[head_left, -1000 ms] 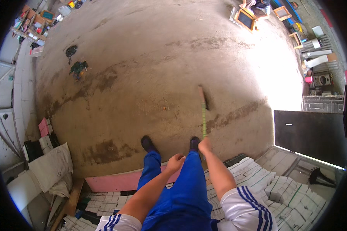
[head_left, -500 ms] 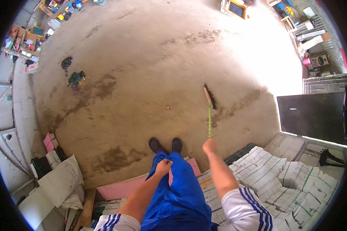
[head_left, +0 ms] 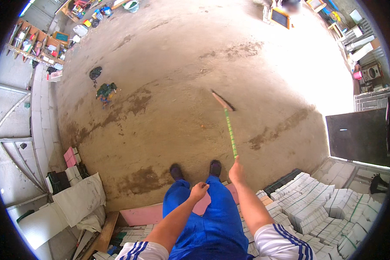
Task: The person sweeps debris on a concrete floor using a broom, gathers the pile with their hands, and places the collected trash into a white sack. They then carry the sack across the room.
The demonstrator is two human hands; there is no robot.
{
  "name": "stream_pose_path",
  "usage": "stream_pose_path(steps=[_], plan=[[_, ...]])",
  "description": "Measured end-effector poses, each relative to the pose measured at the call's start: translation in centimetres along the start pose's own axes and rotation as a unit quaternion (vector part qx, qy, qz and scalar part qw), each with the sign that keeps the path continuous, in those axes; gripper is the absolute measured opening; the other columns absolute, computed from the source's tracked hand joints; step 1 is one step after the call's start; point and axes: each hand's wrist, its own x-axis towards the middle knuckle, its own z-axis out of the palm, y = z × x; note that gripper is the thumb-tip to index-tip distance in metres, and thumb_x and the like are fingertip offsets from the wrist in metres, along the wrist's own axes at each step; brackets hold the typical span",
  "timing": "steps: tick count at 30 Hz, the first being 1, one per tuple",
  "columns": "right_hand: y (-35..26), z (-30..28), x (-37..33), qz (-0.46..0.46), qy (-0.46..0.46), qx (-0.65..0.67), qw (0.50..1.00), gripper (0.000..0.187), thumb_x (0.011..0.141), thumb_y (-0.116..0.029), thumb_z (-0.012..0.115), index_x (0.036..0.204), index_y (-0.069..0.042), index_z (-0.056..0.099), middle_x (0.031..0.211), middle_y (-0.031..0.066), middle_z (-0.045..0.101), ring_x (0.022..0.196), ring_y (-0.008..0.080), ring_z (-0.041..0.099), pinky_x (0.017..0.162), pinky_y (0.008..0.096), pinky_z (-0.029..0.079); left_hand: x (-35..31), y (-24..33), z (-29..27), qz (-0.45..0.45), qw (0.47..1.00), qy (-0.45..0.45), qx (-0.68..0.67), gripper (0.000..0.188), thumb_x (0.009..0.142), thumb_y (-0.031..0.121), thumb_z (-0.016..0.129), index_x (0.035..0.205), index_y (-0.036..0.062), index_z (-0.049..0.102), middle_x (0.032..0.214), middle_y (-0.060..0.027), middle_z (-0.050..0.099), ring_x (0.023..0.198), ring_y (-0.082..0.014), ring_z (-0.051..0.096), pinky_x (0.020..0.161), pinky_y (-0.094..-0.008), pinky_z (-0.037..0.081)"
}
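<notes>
My right hand (head_left: 236, 171) is closed around the upper end of a broom's handle (head_left: 231, 132), which is wrapped in green and yellow stripes. The handle slants forward to the broom head (head_left: 222, 100), a pinkish block with dark bristles resting on the brown floor (head_left: 160, 125). My left hand (head_left: 199, 190) hovers over my blue trousers, apart from the broom, with its fingers curled together; whatever they may hold is hidden. A small orange-brown bit (head_left: 203, 127) lies on the floor between my shoes and the broom head.
Green and dark litter (head_left: 106, 91) and a black bag-like piece (head_left: 95, 73) lie at left. Strapped stacks of white tiles (head_left: 310, 195) stand close on my right. A pink board (head_left: 143, 214) is behind my feet. Wooden shelving (head_left: 34, 45) and a black door panel (head_left: 359, 136) flank the floor.
The broom head has swung left and slightly forward, its block turning to a steeper slant. My feet are farther apart. My left hand stays curled, and the view has shifted left.
</notes>
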Motion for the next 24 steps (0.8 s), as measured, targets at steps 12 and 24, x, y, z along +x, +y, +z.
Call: stream_pose_path(steps=[12,24], plan=[[-16.5,14.1,-0.4,-0.056,-0.046,-0.034,0.997,0.047,0.101,-0.014,0.042,0.145,-0.001,0.044,0.108,0.0288,0.069,0.101,0.0422,0.069,0.084,0.0537,0.056,-2.2,-11.3,-8.6,-0.054,0.997,-0.03,-0.043,0.042,0.094,0.038,0.062,0.115,0.003,0.07,0.108,-0.0192,0.073,0.104,-0.0344,0.07,0.092,-0.0415,0.053],[-1.5,14.2,-1.2,0.112,0.09,-0.025,0.989,0.06,0.096,-0.01,0.049,0.154,-0.005,0.036,0.109,0.0264,0.069,0.103,0.0433,0.067,0.087,0.0526,0.055,-2.0,-18.2,-18.2,0.003,0.998,0.036,0.043,0.04,0.093,0.04,0.066,0.108,0.0033,0.072,0.093,-0.0155,0.074,0.083,-0.0264,0.072,0.079,-0.0402,0.054]])
